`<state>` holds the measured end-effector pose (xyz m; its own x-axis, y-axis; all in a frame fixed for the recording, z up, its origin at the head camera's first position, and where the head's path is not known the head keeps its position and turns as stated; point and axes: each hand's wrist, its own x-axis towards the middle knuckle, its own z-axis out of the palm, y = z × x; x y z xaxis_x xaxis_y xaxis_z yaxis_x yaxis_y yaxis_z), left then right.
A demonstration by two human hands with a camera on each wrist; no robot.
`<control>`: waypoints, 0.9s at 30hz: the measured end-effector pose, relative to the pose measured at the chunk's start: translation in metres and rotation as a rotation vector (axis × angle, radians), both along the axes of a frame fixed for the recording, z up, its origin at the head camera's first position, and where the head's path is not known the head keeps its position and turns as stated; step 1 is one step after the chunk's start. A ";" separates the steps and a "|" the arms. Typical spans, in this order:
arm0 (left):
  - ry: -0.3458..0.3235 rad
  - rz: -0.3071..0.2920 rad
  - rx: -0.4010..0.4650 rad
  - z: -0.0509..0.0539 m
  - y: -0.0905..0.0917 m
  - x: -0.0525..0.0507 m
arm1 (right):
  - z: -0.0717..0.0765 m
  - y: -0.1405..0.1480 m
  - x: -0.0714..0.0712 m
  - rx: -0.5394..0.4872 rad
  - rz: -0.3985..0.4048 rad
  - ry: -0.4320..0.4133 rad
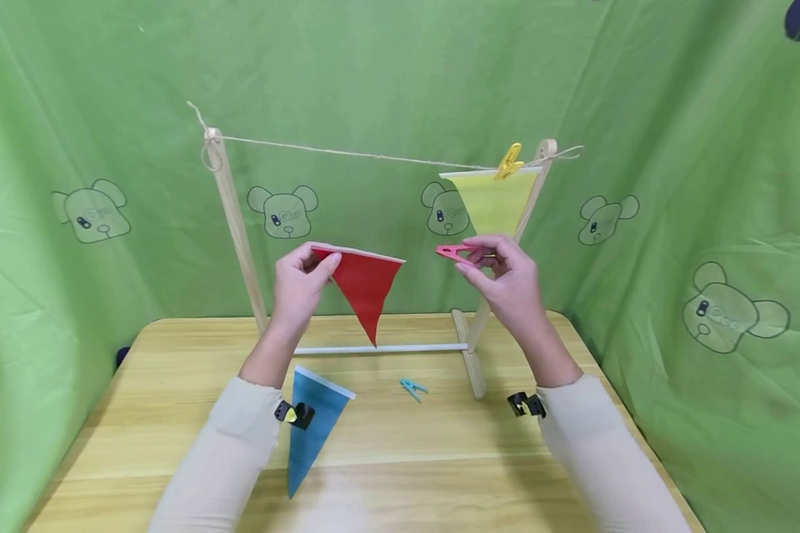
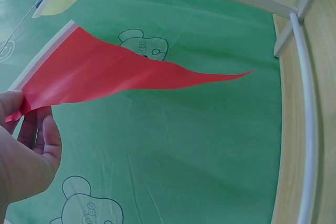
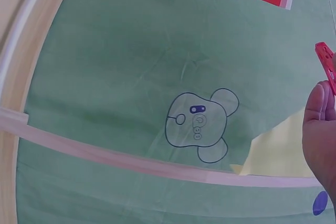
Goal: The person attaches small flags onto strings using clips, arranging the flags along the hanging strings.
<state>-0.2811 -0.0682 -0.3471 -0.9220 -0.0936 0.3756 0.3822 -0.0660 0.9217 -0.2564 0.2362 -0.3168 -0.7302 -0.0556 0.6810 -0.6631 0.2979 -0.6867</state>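
My left hand (image 1: 296, 289) pinches the upper left corner of a red pennant (image 1: 371, 281), which hangs point down below the string (image 1: 347, 152). In the left wrist view the thumb lies over the pennant's white edge (image 2: 44, 53). Across from it, my right hand (image 1: 510, 285) pinches a red clothespin (image 1: 452, 252), its tip pointing left toward the pennant, apart from it. Above the right hand a yellow pennant (image 1: 496, 200) hangs from the string under a yellow clothespin (image 1: 509, 161). The right wrist view shows the red clothespin (image 3: 325, 61) at its right edge.
A wooden frame with a left post (image 1: 236, 229), a right post (image 1: 532, 200) and a white bottom bar (image 1: 400, 348) stands at the table's back. On the table (image 1: 400, 474) lie a blue pennant (image 1: 316, 414) and a light blue clothespin (image 1: 413, 389). Green cloth surrounds the table.
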 end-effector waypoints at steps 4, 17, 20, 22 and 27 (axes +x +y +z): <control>0.002 0.011 0.001 0.003 0.000 -0.001 | 0.006 -0.001 0.000 0.002 -0.010 -0.007; -0.010 -0.004 0.029 0.014 0.005 0.000 | 0.022 -0.002 0.002 0.031 -0.040 -0.031; -0.006 -0.012 0.074 0.017 0.006 -0.001 | 0.026 -0.003 0.001 0.034 -0.046 -0.029; -0.008 -0.019 0.108 0.019 0.007 -0.003 | 0.030 -0.004 0.001 0.029 -0.046 -0.025; -0.013 -0.027 0.138 0.023 0.008 -0.006 | 0.038 -0.007 0.002 0.018 -0.041 0.008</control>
